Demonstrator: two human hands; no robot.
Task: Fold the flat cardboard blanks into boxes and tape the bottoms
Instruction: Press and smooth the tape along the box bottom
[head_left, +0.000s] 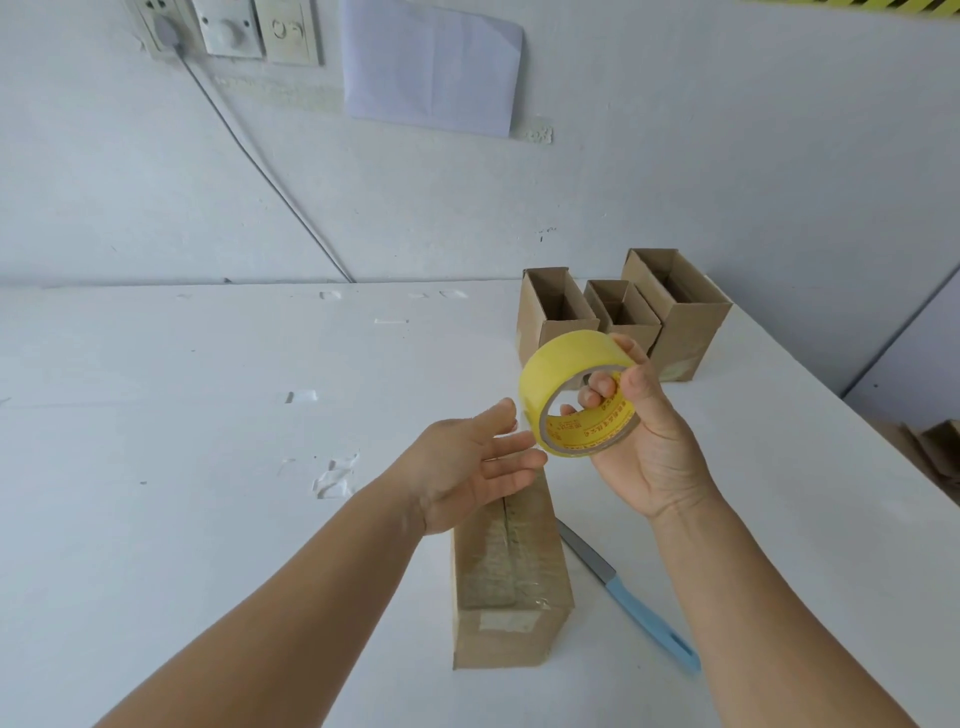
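Observation:
A folded cardboard box (511, 587) stands on the white table (208, 467) in front of me, its taped bottom facing up with clear tape along the seam. Above its far end my right hand (649, 447) grips a yellow roll of tape (576, 395), fingers curled through the core. My left hand (472, 467) hovers just left of the roll with straight fingers, the fingertips close to or touching its lower edge. Three finished open boxes (623, 312) stand at the back right.
A knife with a light blue handle (639, 613) lies on the table right of the box. Flat cardboard blanks (935, 447) lie low beyond the table's right edge. A grey cable (260, 166) runs down the wall from the sockets (228, 28).

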